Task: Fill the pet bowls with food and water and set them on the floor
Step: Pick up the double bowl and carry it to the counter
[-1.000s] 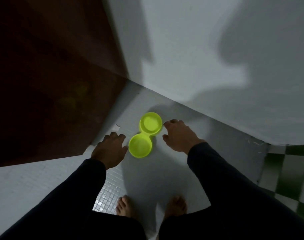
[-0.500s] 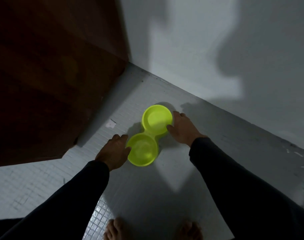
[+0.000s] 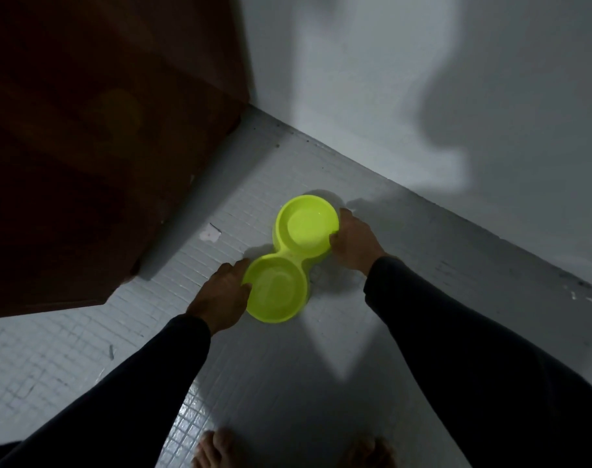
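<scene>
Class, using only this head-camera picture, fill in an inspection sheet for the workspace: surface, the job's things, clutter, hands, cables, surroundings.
Surface: tiled floor, pale small tiles, dimly lit, shadowed.
Job's things: double pet bowl, bright yellow-green, two joined wells; it appears to be at floor level. Contents too dim to tell.
Clutter: small pale scrap on the tiles beside the bowl.
Hands: left hand grips the near well's rim; right hand grips the far well's rim.
Cables: nothing seen.
Surroundings: dark wooden door to the left, white wall behind, bare feet at the bottom edge.
</scene>
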